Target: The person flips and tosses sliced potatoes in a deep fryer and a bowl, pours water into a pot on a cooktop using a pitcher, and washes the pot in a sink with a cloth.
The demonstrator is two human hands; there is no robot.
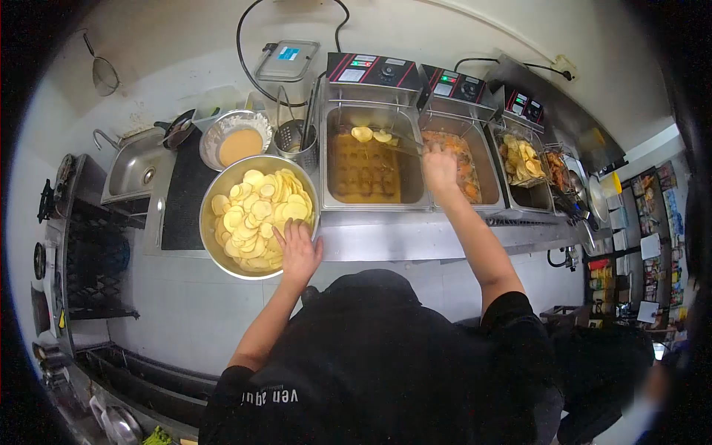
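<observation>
Head view: the person's left hand [299,252] reaches over the near right rim of a wide, round, silver metal bowl [211,222], its fingers resting on a heap of thin, round, pale yellow slices [258,215] inside. Whether that grip is clamped on any slice, I cannot tell. The right hand [440,169] is over the divide between the left and middle fryers, its grip closed on a long, thin, grey metal utensil [406,142] that slants left over the left rectangular stainless-steel fryer [374,206].

A few more pale yellow slices [362,134] float near the back of that fryer, in clear brownish-gold oil [363,170]. The middle rectangular steel fryer [466,206] holds an orange, mottled liquid. Farther right, a wire basket [525,181] of golden fried pieces [523,156] sits at the third fryer, near some browned food.

Behind the bowl of slices stands a smaller metal bowl [213,150] with beige batter [239,144] in it and pale residue on its wall. Just right of it is a perforated cylindrical metal container [302,156]. A bare strip of shiny steel worktop [386,241] runs in front of the fryers.
</observation>
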